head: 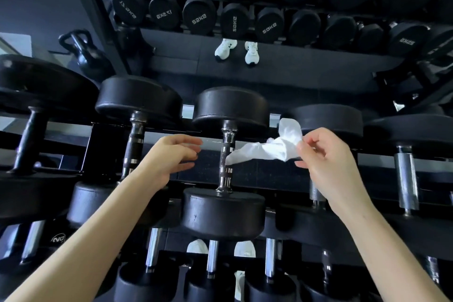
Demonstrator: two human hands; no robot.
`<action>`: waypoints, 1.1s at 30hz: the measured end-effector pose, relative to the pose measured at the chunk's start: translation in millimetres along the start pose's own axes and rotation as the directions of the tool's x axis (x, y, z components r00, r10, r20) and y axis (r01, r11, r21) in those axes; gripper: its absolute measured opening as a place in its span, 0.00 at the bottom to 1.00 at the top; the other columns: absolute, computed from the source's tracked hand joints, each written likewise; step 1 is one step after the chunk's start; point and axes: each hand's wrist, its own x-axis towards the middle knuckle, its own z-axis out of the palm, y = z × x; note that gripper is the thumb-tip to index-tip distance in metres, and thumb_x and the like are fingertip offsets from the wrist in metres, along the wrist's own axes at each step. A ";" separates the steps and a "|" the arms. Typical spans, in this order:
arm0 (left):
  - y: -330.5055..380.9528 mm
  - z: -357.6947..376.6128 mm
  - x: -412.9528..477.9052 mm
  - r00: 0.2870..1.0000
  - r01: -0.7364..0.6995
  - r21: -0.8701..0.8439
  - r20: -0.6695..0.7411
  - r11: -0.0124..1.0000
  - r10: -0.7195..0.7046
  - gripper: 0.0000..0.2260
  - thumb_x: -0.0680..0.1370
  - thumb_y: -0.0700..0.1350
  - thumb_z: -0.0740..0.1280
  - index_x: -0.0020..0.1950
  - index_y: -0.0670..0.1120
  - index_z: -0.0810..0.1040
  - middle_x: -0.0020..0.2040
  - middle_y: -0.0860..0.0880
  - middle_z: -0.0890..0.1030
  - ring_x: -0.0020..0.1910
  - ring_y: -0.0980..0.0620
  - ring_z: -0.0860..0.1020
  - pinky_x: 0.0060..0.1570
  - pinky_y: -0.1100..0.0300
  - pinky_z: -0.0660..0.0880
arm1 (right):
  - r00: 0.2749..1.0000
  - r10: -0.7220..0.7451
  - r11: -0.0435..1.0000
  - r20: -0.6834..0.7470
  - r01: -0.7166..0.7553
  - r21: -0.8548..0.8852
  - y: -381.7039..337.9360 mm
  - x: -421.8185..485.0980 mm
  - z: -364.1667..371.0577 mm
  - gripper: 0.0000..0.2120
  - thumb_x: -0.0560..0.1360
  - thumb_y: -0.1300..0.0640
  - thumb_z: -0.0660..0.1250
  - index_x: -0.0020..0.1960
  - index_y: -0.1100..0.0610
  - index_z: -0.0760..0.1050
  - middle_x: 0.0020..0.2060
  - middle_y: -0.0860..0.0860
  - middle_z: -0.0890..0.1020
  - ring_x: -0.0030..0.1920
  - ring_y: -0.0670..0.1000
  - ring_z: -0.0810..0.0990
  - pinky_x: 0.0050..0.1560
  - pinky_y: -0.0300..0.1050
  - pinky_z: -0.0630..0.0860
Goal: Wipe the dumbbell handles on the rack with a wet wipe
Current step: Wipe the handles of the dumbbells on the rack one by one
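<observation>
A black dumbbell with a chrome handle [226,162] lies on the top tier of the rack [105,152], in the middle of the view. My right hand [326,162] pinches a crumpled white wet wipe [272,147] just right of that handle; the wipe's loose tip touches the handle. My left hand [171,154] hovers left of the handle, fingers relaxed and holding nothing. Neighbouring dumbbells show a dark knurled handle [133,144] to the left and a chrome handle [405,179] to the right.
More dumbbells fill the lower tier [212,256]. A mirror behind the rack reflects labelled dumbbell ends [199,17], white shoes [226,50] and a kettlebell [84,52]. A black-handled dumbbell [29,140] sits far left.
</observation>
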 end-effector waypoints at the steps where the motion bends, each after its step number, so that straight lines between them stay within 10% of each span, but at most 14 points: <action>1: -0.9 0.6 1.2 1.000 0.001 0.008 -0.006 1.000 -0.001 0.12 0.75 0.31 0.62 0.48 0.46 0.80 0.48 0.47 0.81 0.47 0.51 0.78 0.46 0.60 0.77 | 1.000 0.011 0.999 0.025 -0.009 -0.050 2.6 -0.1 0.0 0.05 0.75 0.57 0.62 0.40 0.52 0.72 0.33 0.43 0.76 0.39 0.51 0.78 0.49 0.54 0.79; 9: -19.9 18.4 26.6 0.964 0.231 0.080 0.116 0.970 -0.239 0.04 0.78 0.47 0.64 0.49 0.48 0.77 0.45 0.47 0.79 0.42 0.50 0.77 0.40 0.59 0.73 | 0.927 0.330 0.921 0.181 -0.358 0.153 33.2 22.8 65.8 0.06 0.77 0.58 0.59 0.43 0.55 0.71 0.47 0.57 0.79 0.52 0.61 0.79 0.54 0.60 0.77; 16: -29.7 36.5 52.7 0.851 0.431 -0.058 0.356 0.900 -0.385 0.09 0.79 0.46 0.60 0.44 0.44 0.76 0.40 0.44 0.77 0.36 0.48 0.76 0.38 0.56 0.75 | 0.666 0.518 0.381 0.536 -0.741 0.553 37.9 32.7 112.0 0.12 0.81 0.62 0.55 0.60 0.64 0.72 0.52 0.63 0.80 0.45 0.60 0.81 0.41 0.54 0.78; 20: -26.6 38.3 61.0 0.928 0.234 0.177 0.252 0.956 -0.273 0.10 0.76 0.37 0.60 0.51 0.44 0.79 0.51 0.44 0.78 0.50 0.46 0.77 0.53 0.54 0.72 | 0.632 0.526 0.272 0.569 -0.759 0.591 43.5 33.3 113.5 0.15 0.81 0.62 0.53 0.65 0.66 0.70 0.56 0.63 0.79 0.49 0.61 0.81 0.44 0.55 0.77; 25: -18.1 26.0 62.4 0.961 -0.005 0.508 0.240 0.861 -0.136 0.14 0.75 0.43 0.68 0.60 0.41 0.78 0.58 0.46 0.79 0.59 0.47 0.75 0.62 0.56 0.70 | 0.702 0.492 0.407 0.516 -0.709 0.577 39.6 32.6 110.6 0.09 0.80 0.64 0.55 0.56 0.63 0.72 0.52 0.62 0.81 0.51 0.61 0.81 0.47 0.56 0.78; 33: -6.3 5.2 52.0 0.979 -0.066 0.329 0.203 0.942 -0.002 0.06 0.72 0.45 0.72 0.46 0.45 0.81 0.40 0.47 0.81 0.41 0.50 0.79 0.41 0.64 0.75 | 0.847 0.427 0.733 0.318 -0.530 0.426 29.9 35.6 113.5 0.20 0.72 0.56 0.72 0.61 0.53 0.69 0.53 0.52 0.80 0.53 0.54 0.80 0.56 0.55 0.78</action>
